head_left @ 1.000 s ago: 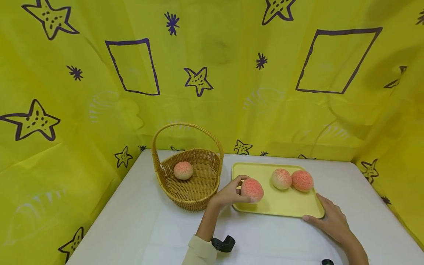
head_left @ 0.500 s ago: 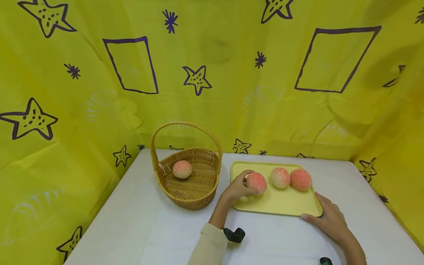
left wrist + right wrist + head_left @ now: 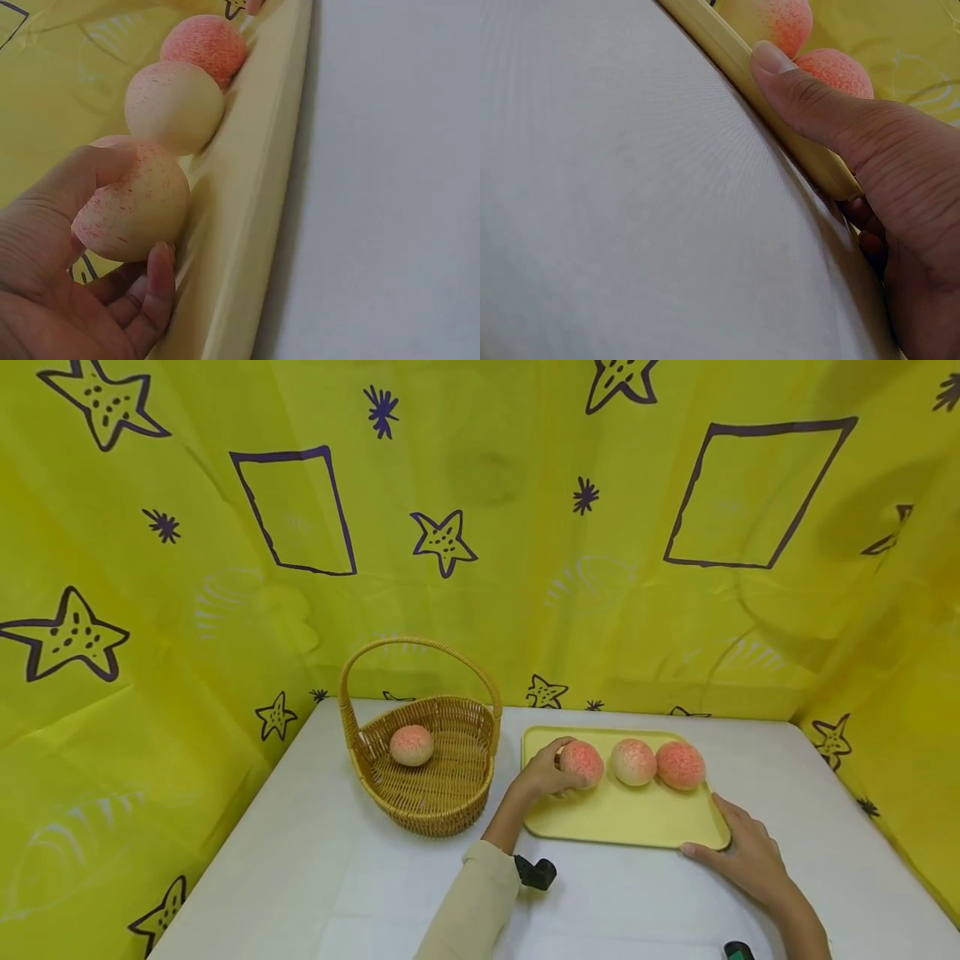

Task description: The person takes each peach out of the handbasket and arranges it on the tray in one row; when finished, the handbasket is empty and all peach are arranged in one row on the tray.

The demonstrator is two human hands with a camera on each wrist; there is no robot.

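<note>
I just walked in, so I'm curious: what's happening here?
A person's left hand holds a round pink-and-cream ball at the left half of a yellow rectangular tray; the right hand grips its near right corner. A paler round ball and a redder round ball sit on the tray. A pink-topped cream ball lies in a brown woven basket.

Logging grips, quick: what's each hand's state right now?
Left hand: holding a round pink-and-cream peach-like ball.
Right hand: holding a rectangular yellow tray by one corner.

The left hand (image 3: 543, 775) grips a peach (image 3: 583, 764) at the left of the yellow tray (image 3: 622, 827); the right hand (image 3: 752, 857) holds its near right corner.
</note>
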